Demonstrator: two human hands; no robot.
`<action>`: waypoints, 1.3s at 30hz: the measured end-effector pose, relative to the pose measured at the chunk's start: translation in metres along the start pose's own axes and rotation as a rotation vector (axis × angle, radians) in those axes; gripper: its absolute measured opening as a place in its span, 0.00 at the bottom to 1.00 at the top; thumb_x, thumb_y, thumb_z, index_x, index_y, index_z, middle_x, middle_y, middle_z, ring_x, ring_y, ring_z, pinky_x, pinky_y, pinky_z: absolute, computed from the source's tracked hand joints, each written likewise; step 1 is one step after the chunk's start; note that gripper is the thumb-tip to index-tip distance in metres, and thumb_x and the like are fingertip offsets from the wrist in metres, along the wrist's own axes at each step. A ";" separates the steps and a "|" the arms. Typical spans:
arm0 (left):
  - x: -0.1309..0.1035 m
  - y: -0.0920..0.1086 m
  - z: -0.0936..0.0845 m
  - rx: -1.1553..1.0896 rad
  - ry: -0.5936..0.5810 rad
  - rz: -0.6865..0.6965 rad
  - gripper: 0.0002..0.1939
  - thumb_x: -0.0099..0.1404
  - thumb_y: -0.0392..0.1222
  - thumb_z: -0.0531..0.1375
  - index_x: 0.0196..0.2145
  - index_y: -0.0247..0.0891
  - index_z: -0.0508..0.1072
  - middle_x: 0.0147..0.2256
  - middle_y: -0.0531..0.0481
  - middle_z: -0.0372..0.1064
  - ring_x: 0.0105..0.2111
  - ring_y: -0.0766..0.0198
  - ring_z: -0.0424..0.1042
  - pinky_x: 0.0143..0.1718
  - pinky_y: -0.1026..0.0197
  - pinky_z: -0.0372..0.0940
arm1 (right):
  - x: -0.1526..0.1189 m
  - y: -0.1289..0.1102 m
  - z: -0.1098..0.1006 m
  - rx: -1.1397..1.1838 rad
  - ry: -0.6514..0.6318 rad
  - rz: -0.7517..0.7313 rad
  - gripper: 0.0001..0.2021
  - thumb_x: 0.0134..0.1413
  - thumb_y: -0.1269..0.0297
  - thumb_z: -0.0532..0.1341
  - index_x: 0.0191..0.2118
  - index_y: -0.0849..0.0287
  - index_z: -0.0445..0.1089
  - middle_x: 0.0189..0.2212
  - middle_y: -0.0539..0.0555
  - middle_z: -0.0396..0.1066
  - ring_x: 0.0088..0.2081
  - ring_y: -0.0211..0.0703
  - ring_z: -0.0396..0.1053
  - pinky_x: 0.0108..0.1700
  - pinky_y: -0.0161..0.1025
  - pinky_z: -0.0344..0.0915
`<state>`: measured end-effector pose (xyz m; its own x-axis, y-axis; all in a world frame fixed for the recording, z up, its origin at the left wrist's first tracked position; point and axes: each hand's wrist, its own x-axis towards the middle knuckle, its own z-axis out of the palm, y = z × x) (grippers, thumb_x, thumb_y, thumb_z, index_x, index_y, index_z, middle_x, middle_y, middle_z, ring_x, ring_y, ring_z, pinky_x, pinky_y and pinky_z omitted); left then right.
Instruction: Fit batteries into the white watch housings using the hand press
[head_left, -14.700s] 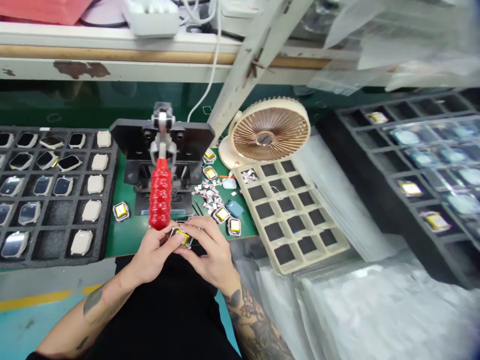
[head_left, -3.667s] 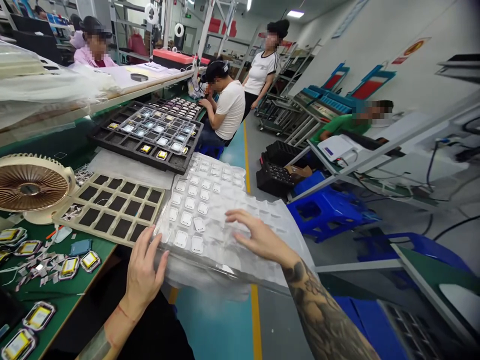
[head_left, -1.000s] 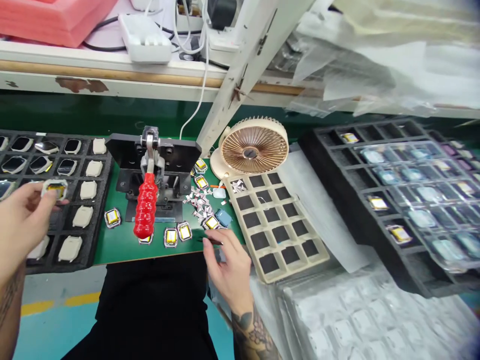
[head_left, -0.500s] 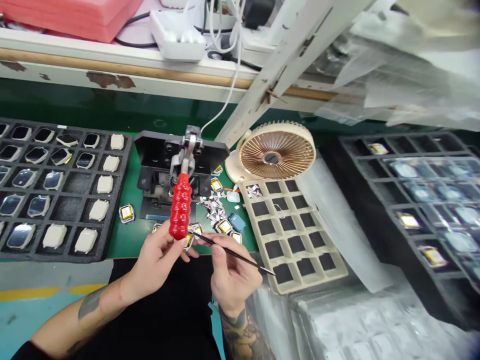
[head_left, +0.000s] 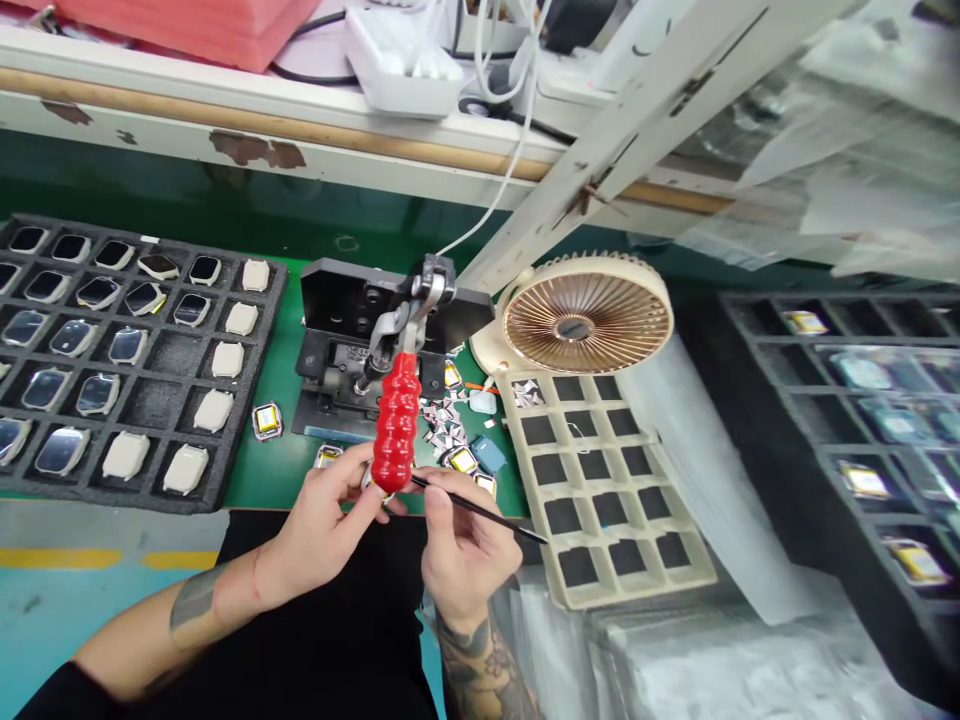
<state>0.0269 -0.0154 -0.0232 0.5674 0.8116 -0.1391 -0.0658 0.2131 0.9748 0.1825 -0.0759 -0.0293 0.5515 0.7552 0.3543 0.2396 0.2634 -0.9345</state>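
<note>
My left hand (head_left: 322,520) pinches a small watch case (head_left: 367,475), mostly hidden behind the red handle of the clamp. Between the thumb and fingers of my right hand (head_left: 471,545) is a pair of black tweezers (head_left: 480,511), slanting toward the case. Their tips are hidden by the red handle (head_left: 396,425). That handle belongs to a black toggle-clamp press (head_left: 337,370) just beyond my hands. Open watch cases with yellow parts lie around it, one (head_left: 266,421) left of the press and another (head_left: 461,459) right of it, near a blue block (head_left: 489,455).
A dark foam tray (head_left: 154,402) of watches and pale cases stands at left. Small silvery pieces (head_left: 444,425) are scattered right of the press. Behind a beige compartment tray (head_left: 570,597) stands a beige fan (head_left: 589,315). Another black tray (head_left: 757,400) is at far right, beneath hanging plastic.
My view has swung left, so the bench things appear farther right. The red handle now covers more of the watch case and the tweezer tips. Both hands keep their grips.
</note>
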 end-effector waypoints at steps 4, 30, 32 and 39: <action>-0.001 -0.002 -0.002 0.037 -0.020 0.035 0.20 0.82 0.44 0.59 0.68 0.45 0.72 0.47 0.46 0.82 0.42 0.59 0.84 0.46 0.59 0.81 | 0.003 0.004 0.000 0.173 -0.007 0.246 0.05 0.72 0.67 0.67 0.47 0.54 0.80 0.40 0.55 0.84 0.35 0.45 0.83 0.38 0.42 0.82; 0.018 0.009 -0.008 -0.387 0.180 -0.259 0.28 0.71 0.50 0.72 0.61 0.35 0.70 0.41 0.40 0.85 0.37 0.54 0.86 0.38 0.58 0.78 | 0.077 -0.021 -0.048 0.426 0.049 -0.003 0.08 0.71 0.57 0.68 0.40 0.53 0.76 0.25 0.47 0.72 0.25 0.39 0.70 0.31 0.39 0.71; 0.016 0.011 -0.011 -0.354 0.172 -0.217 0.28 0.73 0.50 0.71 0.62 0.35 0.69 0.42 0.39 0.85 0.38 0.54 0.86 0.39 0.57 0.78 | 0.086 -0.022 -0.044 0.382 0.052 -0.035 0.06 0.71 0.58 0.68 0.42 0.52 0.77 0.29 0.49 0.77 0.26 0.40 0.73 0.31 0.40 0.74; 0.013 0.010 -0.010 -0.320 0.164 -0.103 0.25 0.75 0.50 0.69 0.61 0.37 0.69 0.43 0.39 0.86 0.38 0.50 0.87 0.38 0.54 0.80 | 0.046 -0.005 0.005 0.249 -0.033 0.094 0.04 0.69 0.63 0.69 0.46 0.54 0.82 0.39 0.55 0.84 0.37 0.47 0.84 0.36 0.40 0.83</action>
<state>0.0257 0.0029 -0.0174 0.4470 0.8479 -0.2850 -0.2836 0.4364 0.8539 0.2027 -0.0395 -0.0084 0.5344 0.8016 0.2680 -0.0176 0.3276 -0.9446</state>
